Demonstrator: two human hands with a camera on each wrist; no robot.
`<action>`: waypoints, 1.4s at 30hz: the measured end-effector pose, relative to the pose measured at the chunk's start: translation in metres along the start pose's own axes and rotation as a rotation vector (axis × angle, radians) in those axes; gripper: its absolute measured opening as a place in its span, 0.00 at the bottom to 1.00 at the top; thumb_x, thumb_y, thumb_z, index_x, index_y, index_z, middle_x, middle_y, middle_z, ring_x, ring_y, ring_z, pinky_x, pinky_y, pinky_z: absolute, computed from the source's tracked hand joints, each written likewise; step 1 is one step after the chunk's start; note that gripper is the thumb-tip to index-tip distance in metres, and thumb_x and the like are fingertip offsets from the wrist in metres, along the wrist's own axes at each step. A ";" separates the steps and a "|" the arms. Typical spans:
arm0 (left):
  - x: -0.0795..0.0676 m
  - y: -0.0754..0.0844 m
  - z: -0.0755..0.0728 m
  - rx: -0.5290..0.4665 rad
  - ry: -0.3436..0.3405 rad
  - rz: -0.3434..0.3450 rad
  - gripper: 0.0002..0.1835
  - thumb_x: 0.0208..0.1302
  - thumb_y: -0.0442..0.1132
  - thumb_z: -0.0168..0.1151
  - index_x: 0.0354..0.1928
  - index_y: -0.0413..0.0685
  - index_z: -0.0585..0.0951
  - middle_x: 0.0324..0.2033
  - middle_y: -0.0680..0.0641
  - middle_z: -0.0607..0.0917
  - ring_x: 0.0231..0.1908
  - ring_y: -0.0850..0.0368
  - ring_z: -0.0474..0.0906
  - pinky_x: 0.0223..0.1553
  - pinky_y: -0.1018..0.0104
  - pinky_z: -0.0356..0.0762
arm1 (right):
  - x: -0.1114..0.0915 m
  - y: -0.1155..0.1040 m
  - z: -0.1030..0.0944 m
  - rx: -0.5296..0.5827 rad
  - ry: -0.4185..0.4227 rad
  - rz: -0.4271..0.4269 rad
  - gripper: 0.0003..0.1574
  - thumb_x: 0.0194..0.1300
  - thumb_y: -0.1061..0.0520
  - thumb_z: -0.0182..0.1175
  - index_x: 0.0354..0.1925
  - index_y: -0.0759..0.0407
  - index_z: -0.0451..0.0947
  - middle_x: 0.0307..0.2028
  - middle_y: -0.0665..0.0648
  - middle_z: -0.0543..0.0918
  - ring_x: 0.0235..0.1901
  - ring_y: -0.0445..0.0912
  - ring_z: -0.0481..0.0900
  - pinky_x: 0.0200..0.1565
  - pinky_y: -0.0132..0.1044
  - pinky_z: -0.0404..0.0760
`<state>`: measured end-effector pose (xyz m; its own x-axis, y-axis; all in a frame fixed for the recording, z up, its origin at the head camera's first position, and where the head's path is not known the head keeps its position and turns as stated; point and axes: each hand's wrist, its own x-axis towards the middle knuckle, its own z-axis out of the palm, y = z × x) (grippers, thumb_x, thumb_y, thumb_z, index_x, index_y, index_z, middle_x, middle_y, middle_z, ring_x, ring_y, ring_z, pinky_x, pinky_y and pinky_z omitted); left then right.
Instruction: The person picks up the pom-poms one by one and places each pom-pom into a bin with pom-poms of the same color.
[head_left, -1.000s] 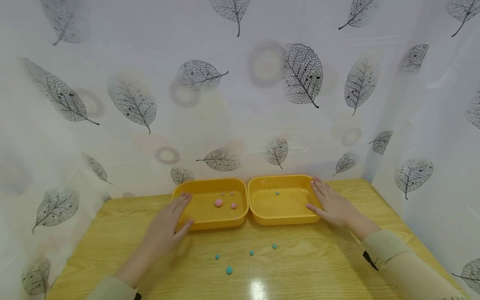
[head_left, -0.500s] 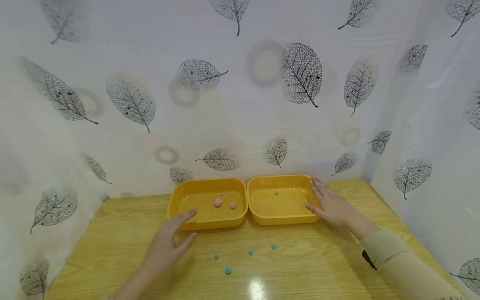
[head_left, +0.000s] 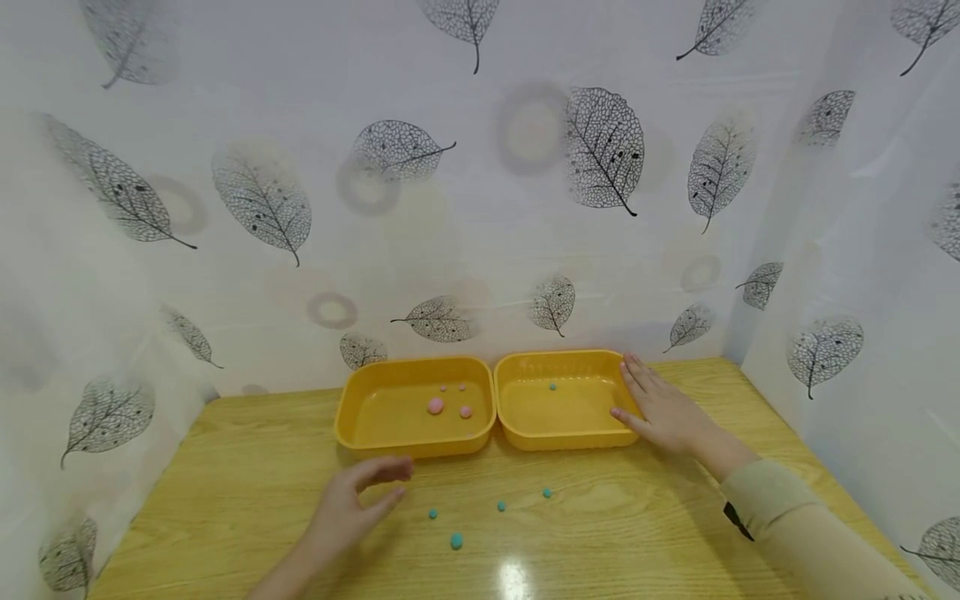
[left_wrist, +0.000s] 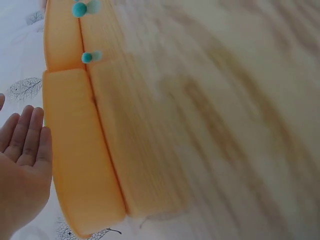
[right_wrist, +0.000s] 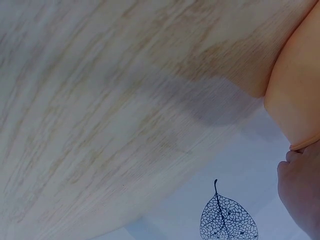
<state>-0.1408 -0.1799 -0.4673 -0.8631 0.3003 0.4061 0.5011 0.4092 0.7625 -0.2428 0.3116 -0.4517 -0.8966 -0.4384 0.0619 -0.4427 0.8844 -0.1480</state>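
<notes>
Left hand (head_left: 347, 507) is hovering over the table (head_left: 637, 533), just in front of the left tray (head_left: 416, 450), fingers loosely bent, thumb apart, holding nothing. Right hand (head_left: 663, 410) is resting on the right tray's outer end, fingers fairly straight, apparently not gripping; wrist view is cropping it. Right tray (head_left: 570, 440) is touching left tray. Pink balls (head_left: 436, 406) are lying in left tray, teal balls (head_left: 457, 542) mostly on table.

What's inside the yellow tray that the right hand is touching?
One small teal ball lies in the yellow tray. The right hand covers part of its right end, so whatever is beneath the hand can't be seen.
</notes>
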 end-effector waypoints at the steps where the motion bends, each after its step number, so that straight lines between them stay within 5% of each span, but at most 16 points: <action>1: 0.000 -0.001 0.000 -0.015 -0.023 -0.011 0.16 0.65 0.26 0.71 0.54 0.36 0.86 0.47 0.42 0.93 0.47 0.69 0.88 0.54 0.71 0.87 | 0.000 0.000 0.000 0.000 -0.001 0.001 0.56 0.82 0.36 0.50 0.81 0.78 0.47 0.83 0.77 0.46 0.82 0.72 0.47 0.81 0.67 0.54; 21: 0.002 -0.026 0.011 -0.111 -0.320 -0.173 0.15 0.66 0.34 0.74 0.52 0.35 0.87 0.45 0.41 0.92 0.44 0.64 0.88 0.50 0.69 0.88 | -0.002 -0.007 -0.006 0.006 -0.006 0.009 0.55 0.82 0.37 0.50 0.80 0.79 0.48 0.82 0.78 0.47 0.82 0.73 0.48 0.81 0.68 0.53; 29: 0.005 -0.028 0.015 -0.012 -0.372 -0.155 0.15 0.65 0.39 0.76 0.52 0.46 0.88 0.47 0.50 0.92 0.47 0.66 0.86 0.53 0.69 0.87 | -0.001 -0.006 -0.004 0.012 -0.007 0.014 0.55 0.83 0.37 0.50 0.80 0.79 0.47 0.83 0.78 0.46 0.82 0.73 0.47 0.81 0.68 0.52; 42: 0.012 -0.029 0.020 0.125 -0.383 -0.016 0.12 0.58 0.33 0.80 0.45 0.48 0.90 0.39 0.53 0.90 0.39 0.69 0.83 0.43 0.72 0.87 | -0.002 -0.004 -0.003 0.014 -0.006 0.015 0.55 0.82 0.36 0.50 0.81 0.78 0.47 0.83 0.77 0.46 0.82 0.73 0.47 0.81 0.68 0.53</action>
<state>-0.1647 -0.1706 -0.4943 -0.7971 0.5824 0.1598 0.5118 0.5110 0.6906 -0.2395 0.3089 -0.4482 -0.9030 -0.4262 0.0536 -0.4291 0.8886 -0.1622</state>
